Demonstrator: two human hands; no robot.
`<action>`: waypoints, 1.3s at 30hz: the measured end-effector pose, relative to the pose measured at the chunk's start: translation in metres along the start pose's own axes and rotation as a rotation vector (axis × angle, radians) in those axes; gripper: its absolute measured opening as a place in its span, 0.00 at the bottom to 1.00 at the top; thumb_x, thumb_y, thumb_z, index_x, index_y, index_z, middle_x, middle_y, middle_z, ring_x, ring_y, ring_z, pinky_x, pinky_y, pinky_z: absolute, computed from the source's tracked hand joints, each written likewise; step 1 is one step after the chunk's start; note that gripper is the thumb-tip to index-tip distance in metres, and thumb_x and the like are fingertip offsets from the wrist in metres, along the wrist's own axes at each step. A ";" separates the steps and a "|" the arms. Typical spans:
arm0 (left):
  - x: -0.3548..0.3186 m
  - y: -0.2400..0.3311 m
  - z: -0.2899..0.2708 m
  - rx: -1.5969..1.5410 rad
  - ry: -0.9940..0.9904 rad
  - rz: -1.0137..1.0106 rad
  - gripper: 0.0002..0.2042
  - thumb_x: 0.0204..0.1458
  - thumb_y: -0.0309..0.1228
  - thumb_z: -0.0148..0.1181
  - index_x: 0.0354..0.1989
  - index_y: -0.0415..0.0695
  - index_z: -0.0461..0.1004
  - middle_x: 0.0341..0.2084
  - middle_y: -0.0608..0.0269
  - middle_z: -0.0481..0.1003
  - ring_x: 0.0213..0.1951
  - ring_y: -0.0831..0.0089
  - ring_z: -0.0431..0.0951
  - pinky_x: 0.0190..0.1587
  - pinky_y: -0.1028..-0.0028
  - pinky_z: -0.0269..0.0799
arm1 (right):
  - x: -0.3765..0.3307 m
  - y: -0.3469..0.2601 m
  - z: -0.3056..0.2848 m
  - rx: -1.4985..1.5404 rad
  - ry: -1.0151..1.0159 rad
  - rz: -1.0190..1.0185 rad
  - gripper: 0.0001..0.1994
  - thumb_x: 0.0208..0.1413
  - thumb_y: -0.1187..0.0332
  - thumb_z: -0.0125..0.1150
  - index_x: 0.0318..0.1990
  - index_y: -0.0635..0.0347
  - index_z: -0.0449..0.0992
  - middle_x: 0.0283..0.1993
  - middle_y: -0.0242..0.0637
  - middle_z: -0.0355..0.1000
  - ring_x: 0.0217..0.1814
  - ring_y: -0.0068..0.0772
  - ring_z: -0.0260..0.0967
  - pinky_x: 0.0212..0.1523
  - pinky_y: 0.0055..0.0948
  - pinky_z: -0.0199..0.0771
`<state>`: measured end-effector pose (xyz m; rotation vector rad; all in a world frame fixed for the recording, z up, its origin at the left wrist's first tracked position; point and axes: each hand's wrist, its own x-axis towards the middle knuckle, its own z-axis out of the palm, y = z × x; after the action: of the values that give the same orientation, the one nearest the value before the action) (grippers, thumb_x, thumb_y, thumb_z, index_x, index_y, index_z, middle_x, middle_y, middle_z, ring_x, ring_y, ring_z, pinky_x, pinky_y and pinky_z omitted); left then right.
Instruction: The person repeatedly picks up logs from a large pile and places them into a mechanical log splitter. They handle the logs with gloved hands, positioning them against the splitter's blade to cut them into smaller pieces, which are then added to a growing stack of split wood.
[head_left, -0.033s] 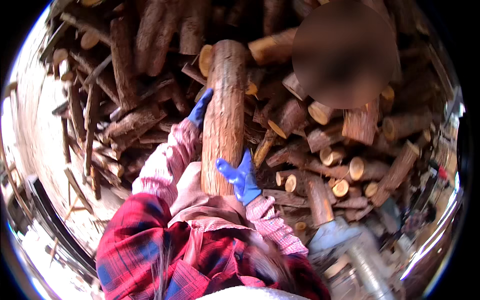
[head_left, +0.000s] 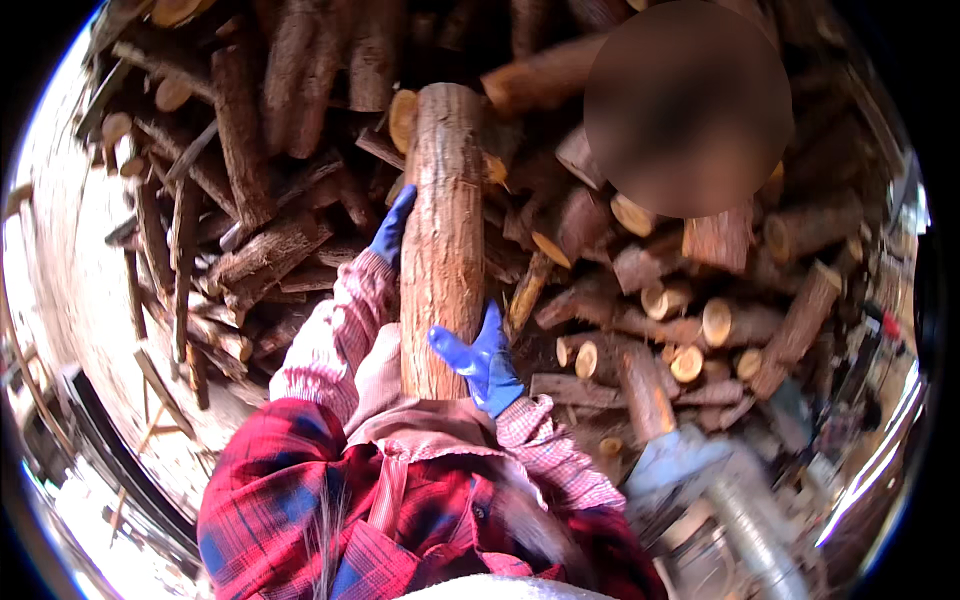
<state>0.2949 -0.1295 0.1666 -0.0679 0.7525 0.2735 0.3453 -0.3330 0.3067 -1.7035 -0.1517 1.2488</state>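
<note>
A thick, bark-covered log (head_left: 440, 220) stretches away from my body, its near end against my apron. My left hand (head_left: 394, 225), in a blue glove, grips the log's left side about midway; part of its fingers is hidden behind the bark. Nearer to me, my right hand (head_left: 482, 362), also blue-gloved, holds the log's right side close to the near end. Its thumb lies across the top and its index finger points up along the side.
Stacked split logs (head_left: 730, 322) and round pieces fill the area ahead and to the right. Thinner sticks (head_left: 185, 250) lean at the left. A grey metal machine with a ribbed pipe (head_left: 740, 520) stands at the lower right. A blurred round patch hides the upper right.
The log and both hands sit very slightly further left, the log a little lower in view. My grip on the log looks the same.
</note>
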 end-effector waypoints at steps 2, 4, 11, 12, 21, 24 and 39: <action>-0.046 -0.037 0.016 0.028 -0.028 -0.024 0.25 0.55 0.46 0.56 0.55 0.40 0.69 0.48 0.56 0.75 0.46 0.64 0.77 0.53 0.62 0.72 | -0.042 0.018 -0.028 0.087 -0.042 -0.004 0.43 0.46 0.63 0.71 0.62 0.71 0.48 0.57 0.47 0.62 0.55 0.36 0.64 0.56 0.35 0.66; -0.059 -0.044 0.018 0.072 -0.021 -0.075 0.27 0.55 0.48 0.56 0.56 0.41 0.68 0.48 0.55 0.75 0.47 0.64 0.76 0.54 0.61 0.71 | -0.058 0.023 -0.053 0.193 -0.051 -0.109 0.45 0.48 0.61 0.70 0.64 0.69 0.44 0.60 0.46 0.60 0.58 0.36 0.61 0.60 0.34 0.62; -0.140 -0.190 0.118 0.500 -0.576 -0.421 0.32 0.55 0.50 0.53 0.62 0.41 0.60 0.56 0.55 0.67 0.56 0.62 0.68 0.61 0.64 0.61 | -0.143 0.043 -0.089 0.426 0.411 -0.710 0.47 0.44 0.61 0.72 0.66 0.63 0.46 0.62 0.42 0.58 0.64 0.34 0.54 0.67 0.35 0.51; -0.136 -0.208 0.124 0.907 -0.651 -0.154 0.31 0.55 0.49 0.53 0.61 0.40 0.61 0.54 0.56 0.68 0.54 0.65 0.69 0.60 0.66 0.61 | -0.185 0.036 -0.110 0.430 0.381 -0.690 0.44 0.47 0.61 0.70 0.66 0.63 0.47 0.62 0.41 0.59 0.64 0.33 0.55 0.66 0.34 0.52; -0.313 -0.460 0.261 1.786 -1.462 -0.232 0.55 0.34 0.47 0.74 0.67 0.36 0.46 0.62 0.53 0.58 0.62 0.64 0.58 0.64 0.67 0.51 | -0.371 0.141 -0.289 1.221 0.915 -1.734 0.32 0.62 0.45 0.42 0.67 0.55 0.51 0.68 0.38 0.53 0.66 0.36 0.56 0.67 0.36 0.55; -0.332 -0.523 0.279 1.831 -1.705 -0.175 0.60 0.29 0.54 0.75 0.67 0.37 0.44 0.62 0.55 0.57 0.64 0.67 0.55 0.65 0.68 0.49 | -0.422 0.139 -0.353 1.335 0.613 -1.922 0.31 0.64 0.49 0.43 0.67 0.57 0.47 0.67 0.39 0.53 0.65 0.36 0.56 0.63 0.37 0.63; -0.335 -0.797 0.175 2.045 -2.456 1.100 0.34 0.41 0.54 0.65 0.57 0.54 0.66 0.39 0.51 0.70 0.42 0.56 0.70 0.45 0.57 0.66 | -0.463 0.229 -0.203 1.082 0.440 -0.658 0.10 0.60 0.65 0.56 0.38 0.64 0.76 0.34 0.37 0.76 0.29 0.25 0.72 0.32 0.27 0.73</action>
<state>0.3926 -0.9424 0.4935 -2.6499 2.1197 -0.2937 0.1942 -0.8511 0.4384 -0.8047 0.1961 0.2928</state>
